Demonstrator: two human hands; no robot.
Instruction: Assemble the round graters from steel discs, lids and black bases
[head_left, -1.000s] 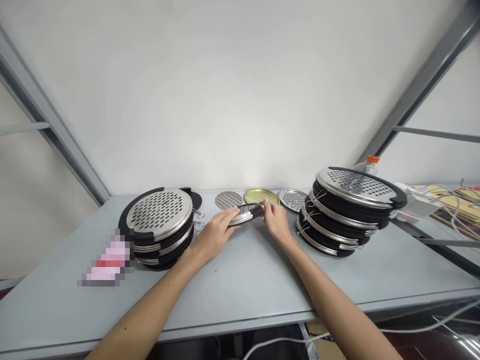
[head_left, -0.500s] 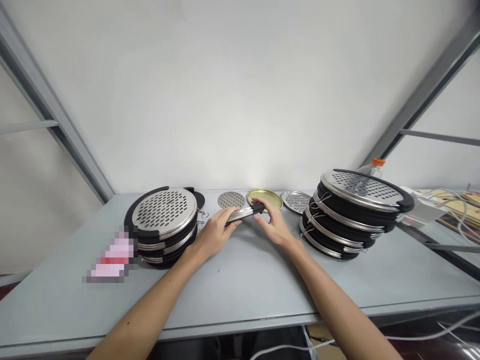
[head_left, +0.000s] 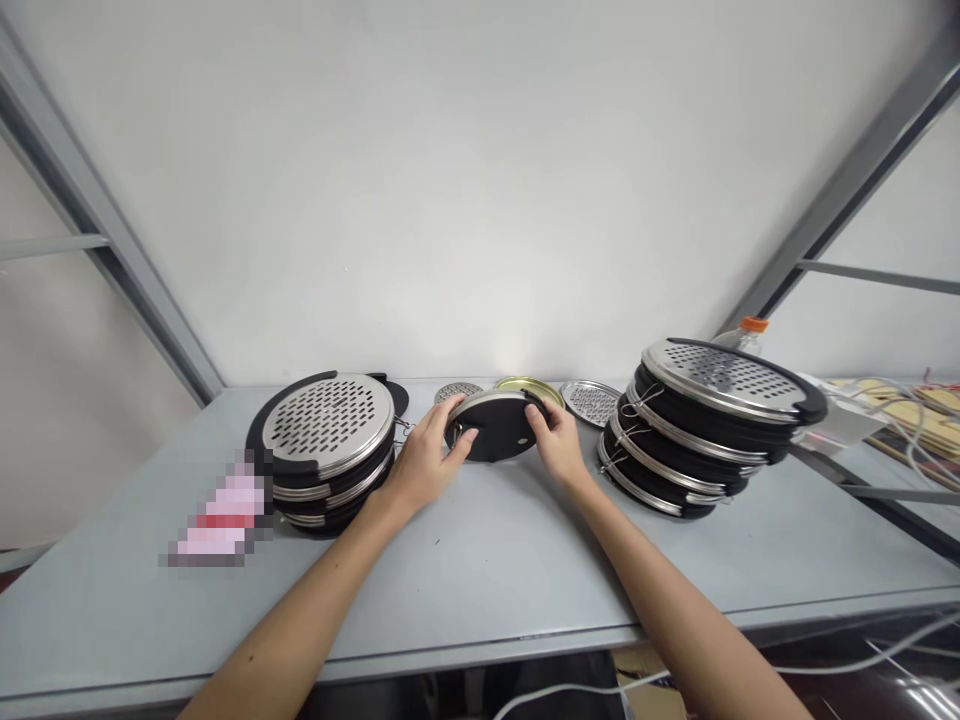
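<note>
Between both hands is a round grater with a black underside and a silver rim, tilted so the black face is toward me. My left hand grips its left edge, with the thumb on the black face beside a small wire clasp. My right hand grips the right edge, thumb pressed on the underside. Its upper face is hidden from view. Behind it lie a perforated disc, a gold-coloured ring-edged plate and a silver grater plate, the first two partly covered.
On the left stands a stack of round graters; a taller, leaning stack is at the right. A blurred pink item lies by the left stack. An orange-capped bottle and white cables are farther right.
The grater has been tipped from nearly edge-on so its black underside now faces me. Both hands have kept hold of it, with the thumbs now on that face.
</note>
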